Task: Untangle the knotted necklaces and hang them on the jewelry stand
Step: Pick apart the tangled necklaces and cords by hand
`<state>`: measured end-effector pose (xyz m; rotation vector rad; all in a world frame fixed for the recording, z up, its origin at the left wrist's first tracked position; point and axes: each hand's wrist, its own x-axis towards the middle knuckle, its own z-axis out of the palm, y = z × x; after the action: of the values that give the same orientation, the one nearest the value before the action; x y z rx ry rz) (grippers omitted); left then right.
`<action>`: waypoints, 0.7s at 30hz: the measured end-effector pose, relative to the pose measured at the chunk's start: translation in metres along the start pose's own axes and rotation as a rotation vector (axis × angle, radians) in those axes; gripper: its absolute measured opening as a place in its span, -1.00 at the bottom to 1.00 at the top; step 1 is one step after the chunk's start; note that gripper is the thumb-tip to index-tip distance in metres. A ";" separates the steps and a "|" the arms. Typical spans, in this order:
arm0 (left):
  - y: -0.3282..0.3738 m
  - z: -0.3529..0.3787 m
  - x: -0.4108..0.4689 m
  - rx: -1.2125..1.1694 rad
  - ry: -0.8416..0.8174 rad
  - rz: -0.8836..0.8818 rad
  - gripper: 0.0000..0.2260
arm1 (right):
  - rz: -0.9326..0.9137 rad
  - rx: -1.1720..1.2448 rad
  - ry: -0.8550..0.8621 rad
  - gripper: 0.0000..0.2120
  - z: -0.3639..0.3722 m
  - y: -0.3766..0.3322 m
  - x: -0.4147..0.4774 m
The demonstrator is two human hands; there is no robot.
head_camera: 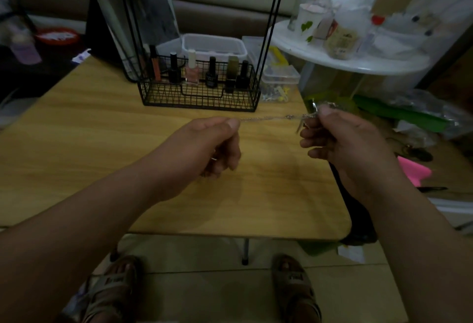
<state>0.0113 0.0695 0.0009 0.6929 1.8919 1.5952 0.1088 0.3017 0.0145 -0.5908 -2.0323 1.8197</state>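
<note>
The left hand (212, 143) and right hand (340, 140) each pinch an end of a thin chain (268, 118), stretched taut between them. Just beyond them stands a wire basket (199, 92) of bottles.

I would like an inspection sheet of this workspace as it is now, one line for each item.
Surface: light wooden table top, rounded near corner.
Job's things: thin silver chain necklace stretched between both hands above the table; black wire jewelry stand at the table's back.
Clutter: nail polish bottles upright in the stand's base; clear plastic boxes behind it.
Grippers: left hand pinches one chain end; right hand pinches the bunched other end.
Cables: nothing seen.
Surroundings: white round shelf at right; tiled floor.
</note>
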 end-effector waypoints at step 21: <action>-0.010 0.026 0.008 0.269 -0.009 0.200 -0.54 | 0.054 0.373 -0.395 -0.77 0.031 -0.008 -0.010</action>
<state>0.0239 0.0913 -0.0136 1.0287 2.1085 1.4629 0.1005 0.2694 0.0194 -0.1899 -1.8295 2.4245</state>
